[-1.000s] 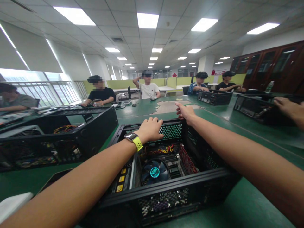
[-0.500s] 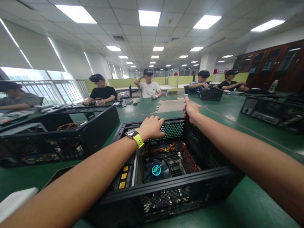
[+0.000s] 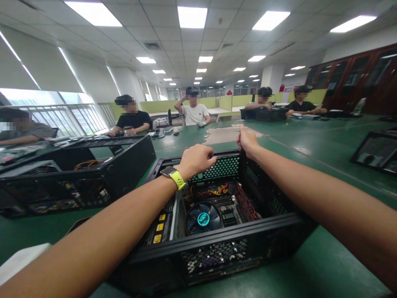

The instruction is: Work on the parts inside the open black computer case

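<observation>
Well, my left hand (image 3: 197,160) and right hand (image 3: 248,143) curl at the computer case's (image 3: 229,232) far edge; whether they grip, I can't tell.

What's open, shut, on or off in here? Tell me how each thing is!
Near case: open on top
Left case: open on top
Fan: blades look still
Watch: strapped on left wrist
Blinds: partly lowered
Ceiling lights: on
Cabinet: doors look shut
</observation>
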Demonstrator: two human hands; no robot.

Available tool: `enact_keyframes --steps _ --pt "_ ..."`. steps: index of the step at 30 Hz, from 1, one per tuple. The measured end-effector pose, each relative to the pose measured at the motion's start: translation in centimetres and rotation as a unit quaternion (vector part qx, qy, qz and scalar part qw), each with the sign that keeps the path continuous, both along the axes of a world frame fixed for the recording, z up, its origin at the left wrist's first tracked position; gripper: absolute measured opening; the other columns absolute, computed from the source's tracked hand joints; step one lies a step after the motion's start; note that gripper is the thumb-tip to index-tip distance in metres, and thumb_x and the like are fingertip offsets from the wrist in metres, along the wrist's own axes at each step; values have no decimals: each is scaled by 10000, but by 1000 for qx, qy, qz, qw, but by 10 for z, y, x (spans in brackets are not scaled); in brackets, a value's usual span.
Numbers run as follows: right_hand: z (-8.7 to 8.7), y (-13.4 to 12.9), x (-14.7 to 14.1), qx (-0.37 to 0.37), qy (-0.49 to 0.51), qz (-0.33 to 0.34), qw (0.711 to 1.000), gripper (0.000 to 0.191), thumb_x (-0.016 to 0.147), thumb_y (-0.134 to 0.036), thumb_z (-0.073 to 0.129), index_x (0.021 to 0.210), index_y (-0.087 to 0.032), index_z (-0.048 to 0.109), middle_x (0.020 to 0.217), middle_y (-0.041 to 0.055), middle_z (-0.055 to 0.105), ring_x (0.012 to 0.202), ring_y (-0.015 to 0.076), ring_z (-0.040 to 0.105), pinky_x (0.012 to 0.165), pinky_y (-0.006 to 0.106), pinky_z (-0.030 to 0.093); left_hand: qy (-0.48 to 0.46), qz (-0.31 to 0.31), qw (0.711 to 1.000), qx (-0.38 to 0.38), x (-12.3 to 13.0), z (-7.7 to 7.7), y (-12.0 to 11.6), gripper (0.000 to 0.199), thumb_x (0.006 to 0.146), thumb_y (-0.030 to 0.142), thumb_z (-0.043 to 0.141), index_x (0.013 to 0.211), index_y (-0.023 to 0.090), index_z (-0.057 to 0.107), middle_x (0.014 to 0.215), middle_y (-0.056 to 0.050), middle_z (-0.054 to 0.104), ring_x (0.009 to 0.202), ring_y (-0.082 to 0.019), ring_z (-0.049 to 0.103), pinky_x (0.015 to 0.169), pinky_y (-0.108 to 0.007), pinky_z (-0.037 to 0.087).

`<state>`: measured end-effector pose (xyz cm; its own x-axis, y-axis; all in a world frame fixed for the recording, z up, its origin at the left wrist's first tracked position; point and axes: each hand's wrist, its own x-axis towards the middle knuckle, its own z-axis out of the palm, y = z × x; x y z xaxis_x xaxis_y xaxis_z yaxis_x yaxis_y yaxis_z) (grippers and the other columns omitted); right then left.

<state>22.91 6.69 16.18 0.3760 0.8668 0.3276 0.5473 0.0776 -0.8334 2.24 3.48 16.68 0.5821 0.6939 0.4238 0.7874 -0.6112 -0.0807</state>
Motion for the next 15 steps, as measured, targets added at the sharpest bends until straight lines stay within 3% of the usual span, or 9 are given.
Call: enact_keyframes --steps 3,6,9,13,15 --pt "-5 -7 -15 22 -231 72 970 603 930 -526 239 617 -161 604 620 65 598 646 149 566 616 238 382 -84 11 995 51 -2 3 3 265 836 449 464 848 206 568 841 -37 588 739 -184 535 606 -292 403" --pt "-8 -18 -39 51 -414 163 894 475 921 -477 320 795 -172 663 795 73 660 742 173 582 626 246 357 -177 4 972 153 -3 9 1 298 839 401 473 1032 175 498 1050 -87 531 929 -219 503 761 -337 425" --pt "-5 -27 -54 61 -496 171 849 377 901 -403 385 853 -157 666 865 105 662 790 196 583 647 253 353 -142 -23 972 188 -2 19 -11 406 811 365 507 1160 169 439 1242 -114 426 1118 -280 392 915 -407 359" --pt "3 -32 -53 59 -467 186 863 285 875 -331 449 819 -152 663 841 90 657 806 180 571 681 232 355 -41 -12 986 162 -3 33 -28 504 804 402 504 1260 209 416 1362 -101 336 1225 -342 268 998 -490 241" --pt "5 -35 -50 50 -406 235 882 284 882 -300 440 797 -148 664 801 63 653 748 144 563 660 209 361 -18 2 987 162 -6 38 -31 489 806 410 492 1251 211 456 1341 -99 374 1248 -347 245 1016 -511 190"
